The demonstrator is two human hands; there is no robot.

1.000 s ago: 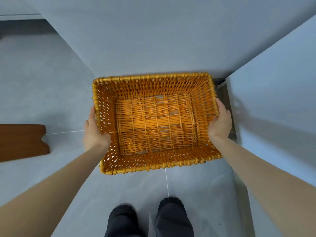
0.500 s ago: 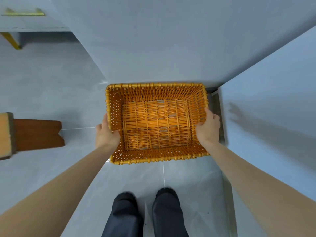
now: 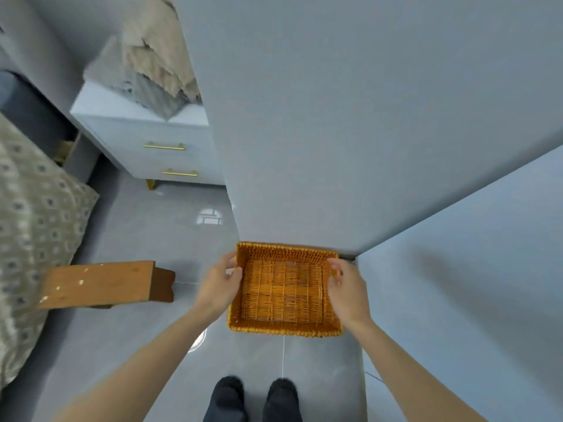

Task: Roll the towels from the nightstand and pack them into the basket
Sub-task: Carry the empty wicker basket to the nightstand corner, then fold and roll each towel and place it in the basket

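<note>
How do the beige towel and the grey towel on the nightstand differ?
The beige towel lies on top; the grey towel lies underneath it. The beige one is rumpled, and the grey one looks flatter. Both rest unrolled on the nightstand, away from the basket.

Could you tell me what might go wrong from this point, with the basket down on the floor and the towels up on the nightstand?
1. The towels lie in a loose heap on the nightstand; pulling one out may drag the others off.
2. The wooden bench stands between nightstand and basket, so it could trip the person on the way.
3. The basket sits on the floor beside the wall, just ahead of the feet, so it may be kicked.
</note>
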